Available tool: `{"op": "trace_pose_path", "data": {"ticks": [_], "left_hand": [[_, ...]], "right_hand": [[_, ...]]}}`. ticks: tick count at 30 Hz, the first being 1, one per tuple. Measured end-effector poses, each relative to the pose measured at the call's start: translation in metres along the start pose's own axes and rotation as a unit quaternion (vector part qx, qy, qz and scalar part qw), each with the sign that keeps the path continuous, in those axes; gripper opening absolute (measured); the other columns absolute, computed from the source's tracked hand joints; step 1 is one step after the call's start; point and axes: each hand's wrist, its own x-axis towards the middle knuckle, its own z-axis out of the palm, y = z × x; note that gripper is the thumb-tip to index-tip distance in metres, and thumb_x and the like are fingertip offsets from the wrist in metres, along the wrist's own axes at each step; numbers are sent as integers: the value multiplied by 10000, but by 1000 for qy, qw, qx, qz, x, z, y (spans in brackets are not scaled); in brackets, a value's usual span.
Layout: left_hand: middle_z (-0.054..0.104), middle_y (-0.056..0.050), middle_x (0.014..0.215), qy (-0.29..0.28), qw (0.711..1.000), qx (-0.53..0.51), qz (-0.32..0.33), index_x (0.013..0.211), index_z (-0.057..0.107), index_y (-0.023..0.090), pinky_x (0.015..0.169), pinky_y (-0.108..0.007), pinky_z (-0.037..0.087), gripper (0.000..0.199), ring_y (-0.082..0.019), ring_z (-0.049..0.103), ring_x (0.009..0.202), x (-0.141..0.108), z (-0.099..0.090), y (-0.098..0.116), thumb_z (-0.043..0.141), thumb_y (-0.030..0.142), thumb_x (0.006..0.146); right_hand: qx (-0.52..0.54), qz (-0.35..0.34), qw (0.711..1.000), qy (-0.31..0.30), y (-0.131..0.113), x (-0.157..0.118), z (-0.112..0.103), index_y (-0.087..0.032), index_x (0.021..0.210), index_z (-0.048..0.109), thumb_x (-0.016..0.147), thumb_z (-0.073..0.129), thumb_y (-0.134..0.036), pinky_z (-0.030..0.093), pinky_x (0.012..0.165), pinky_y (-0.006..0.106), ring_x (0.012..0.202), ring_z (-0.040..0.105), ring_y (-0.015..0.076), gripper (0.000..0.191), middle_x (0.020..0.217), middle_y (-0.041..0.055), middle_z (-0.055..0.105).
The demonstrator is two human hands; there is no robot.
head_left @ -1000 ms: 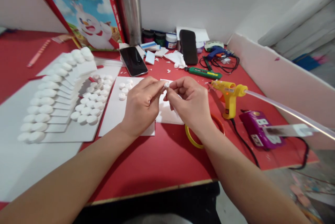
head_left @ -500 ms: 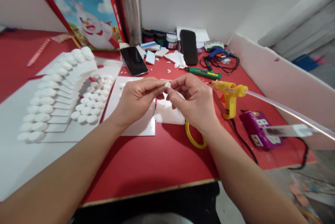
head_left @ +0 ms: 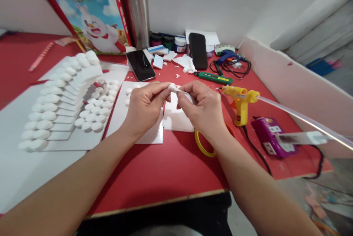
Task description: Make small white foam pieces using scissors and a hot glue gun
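Between the fingertips of both hands is a small lump of soft white clay (head_left: 172,86), drawn into a short strand toward the right. My left hand (head_left: 145,106) pinches the rounded end between thumb and forefinger. The strand end sits in the closed fingers of my right hand (head_left: 202,106), which partly hide it. Below my left hand lies a white board (head_left: 140,133) with several white rounded pieces (head_left: 128,91) on it. A smaller white sheet (head_left: 176,119) lies under the lump. Beneath my right wrist, a yellow ring-shaped thing (head_left: 200,145) is partly covered.
At left, boards carry rows of white ovals (head_left: 43,123). Right of my hand stand a yellow hot glue gun (head_left: 242,105) with a long glue stick and a purple box (head_left: 271,136). Behind are a green cutter (head_left: 215,77), two phones (head_left: 140,65), a steel bottle (head_left: 138,15) and paint jars (head_left: 180,44).
The white lump has been stretched: its rounded end moved slightly left with my left fingers, and a strand now shows toward my right fingers.
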Motion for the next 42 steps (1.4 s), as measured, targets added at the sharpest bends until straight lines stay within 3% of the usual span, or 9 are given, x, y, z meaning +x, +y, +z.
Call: {"op": "trace_pose_path", "data": {"ticks": [7, 11, 14, 17, 21, 25, 33, 37, 42], "left_hand": [[656, -2, 730, 34, 999, 7, -12, 812, 761, 193, 685, -270, 472, 188, -140, 576, 678, -6, 8, 2, 678, 280, 957], [669, 3, 733, 15, 999, -24, -30, 801, 758, 200, 644, -263, 459, 184, -128, 551, 642, -4, 5, -4, 688, 282, 950], [684, -6, 755, -3, 1000, -18, -16, 831, 780, 206, 687, -268, 488, 188, -140, 590, 687, -2, 1, -6, 666, 273, 965], [703, -10, 787, -21, 1000, -11, 2, 913, 808, 215, 714, -268, 507, 168, -142, 610, 712, 0, -1, -6, 656, 256, 970], [714, -14, 794, -28, 999, -10, 14, 959, 821, 217, 701, -262, 509, 178, -136, 604, 699, 0, -2, -5, 649, 259, 976], [690, -4, 752, -13, 1000, -11, 2, 895, 813, 213, 678, -256, 492, 171, -127, 588, 675, 0, -2, -5, 666, 265, 964], [670, -6, 713, 5, 994, -73, -81, 777, 770, 184, 607, -255, 462, 198, -125, 549, 632, -4, 8, -1, 703, 293, 928], [655, 5, 705, 22, 998, -40, -49, 810, 768, 190, 661, -260, 483, 174, -125, 574, 656, -7, 12, 5, 690, 261, 949], [700, -25, 799, 81, 989, 74, 96, 901, 785, 206, 747, -286, 510, 200, -152, 623, 765, -10, 14, 8, 625, 268, 1005]], "right_hand": [[-103, -89, 988, 67, -1, -9, 6, -202, 806, 671, 891, 640, -208, 400, 586, 258, 573, 528, 109, 90, 665, -8, 659], [71, 44, 996, -39, -3, -2, 1, -199, 847, 637, 867, 701, -283, 456, 562, 249, 584, 576, 120, 107, 719, 4, 681], [303, 212, 919, -138, -6, 7, -6, -174, 827, 642, 902, 682, -377, 493, 516, 243, 564, 601, 119, 220, 749, 28, 692], [403, 309, 846, -162, -6, 13, -12, -128, 840, 703, 955, 618, -335, 503, 501, 225, 566, 598, 108, 251, 765, 57, 700], [443, 316, 822, -168, -4, 14, -14, -107, 866, 727, 887, 726, -229, 508, 532, 198, 587, 583, 88, 124, 718, 34, 675], [440, 285, 837, -157, -2, 13, -12, -123, 794, 698, 762, 865, -237, 479, 528, 200, 557, 527, 59, 205, 699, 0, 655], [139, 116, 983, -7, -2, 5, -3, -174, 762, 649, 796, 837, -312, 364, 453, 232, 490, 525, 87, 235, 613, -14, 654], [129, 116, 984, 46, -7, 0, 4, -194, 723, 618, 819, 787, -264, 330, 418, 222, 451, 491, 78, 207, 562, -36, 613], [224, 115, 966, 58, -19, -7, 11, -192, 779, 620, 869, 756, -258, 415, 425, 222, 428, 545, 78, 176, 584, -42, 649]]}}
